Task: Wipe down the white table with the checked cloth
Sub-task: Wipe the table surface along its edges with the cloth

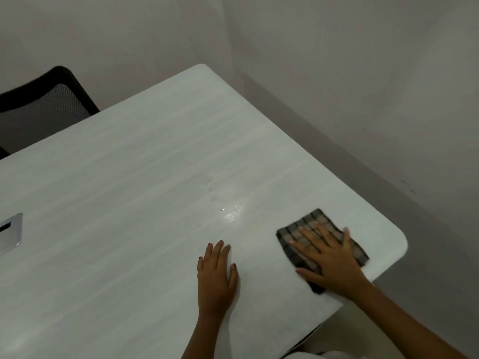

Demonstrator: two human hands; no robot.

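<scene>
The white table (129, 203) fills most of the view, its rounded near-right corner close to my hands. The checked cloth (315, 222), folded, dark with pale squares, lies flat near that corner. My right hand (328, 257) presses down on it with fingers spread, covering its middle. My left hand (216, 270) rests flat on the bare tabletop to the left of the cloth, fingers together, holding nothing. A patch of small water droplets (232, 213) glistens on the table beyond and between the two hands.
A black mesh chair back (44, 107) stands behind the table's far left edge. A metal cable port (10, 233) is set into the tabletop at the left. Plain walls close in on the right and behind.
</scene>
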